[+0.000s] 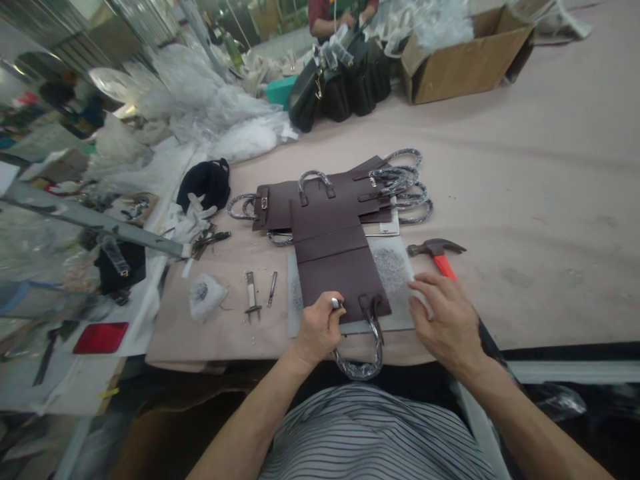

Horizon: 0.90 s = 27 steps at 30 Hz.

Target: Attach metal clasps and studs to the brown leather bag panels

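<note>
My left hand (320,327) is closed round a short metal punch (337,304), its shiny end showing above the fist. The fist rests on a dark brown leather bag panel (335,277) near its front edge. At the panel's front corner, a plastic-wrapped handle (359,369) hangs over the table edge. Under the panel lies a pale, worn board (395,267). My right hand (445,320) is open to the right of the board, fingers apart and curved. It is above the orange and black handle of a claw hammer (440,248); whether it touches the handle I cannot tell.
More brown panels (277,200) with wrapped handles are stacked behind. Left lie a metal tool with prongs (251,293), a thin metal rod (272,289) and a plastic bag (206,295). Farther back are black bags (335,90), a cardboard box (465,63) and another person's arm (325,25).
</note>
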Motion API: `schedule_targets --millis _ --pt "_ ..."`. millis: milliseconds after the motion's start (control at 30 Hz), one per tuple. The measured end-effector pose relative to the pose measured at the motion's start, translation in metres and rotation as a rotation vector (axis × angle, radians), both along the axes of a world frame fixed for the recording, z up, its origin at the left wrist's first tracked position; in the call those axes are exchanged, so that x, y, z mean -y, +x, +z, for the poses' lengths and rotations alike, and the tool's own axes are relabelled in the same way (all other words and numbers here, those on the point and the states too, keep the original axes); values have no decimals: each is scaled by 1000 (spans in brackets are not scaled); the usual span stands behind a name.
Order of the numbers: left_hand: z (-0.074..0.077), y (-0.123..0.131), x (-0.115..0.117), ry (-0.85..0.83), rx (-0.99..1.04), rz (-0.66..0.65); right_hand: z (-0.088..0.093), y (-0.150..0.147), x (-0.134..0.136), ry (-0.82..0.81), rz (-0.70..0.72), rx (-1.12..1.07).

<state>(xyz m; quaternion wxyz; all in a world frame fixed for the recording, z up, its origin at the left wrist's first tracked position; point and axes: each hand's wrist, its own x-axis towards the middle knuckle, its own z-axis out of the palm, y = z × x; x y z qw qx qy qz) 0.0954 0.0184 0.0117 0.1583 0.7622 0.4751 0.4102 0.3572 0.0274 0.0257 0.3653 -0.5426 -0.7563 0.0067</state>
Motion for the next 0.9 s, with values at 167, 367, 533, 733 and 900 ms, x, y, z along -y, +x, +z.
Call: schedule_targets --millis 167,367,533,733,900 --pt "1 -2 -3 -66 69 -15 -8 58 7 -427 -397 227" --pt "-3 -2 -3 -57 85 -9 3 63 -4 -1014 -332 -538" --pt "-6 1 -3 -32 92 -3 60 24 0 -1093 -201 -925" --pt "-9 3 -4 6 80 -10 126 -15 29 -364 51 -226" --pt "-14 2 -5 -18 75 -6 123 -22 40 -156 251 213"
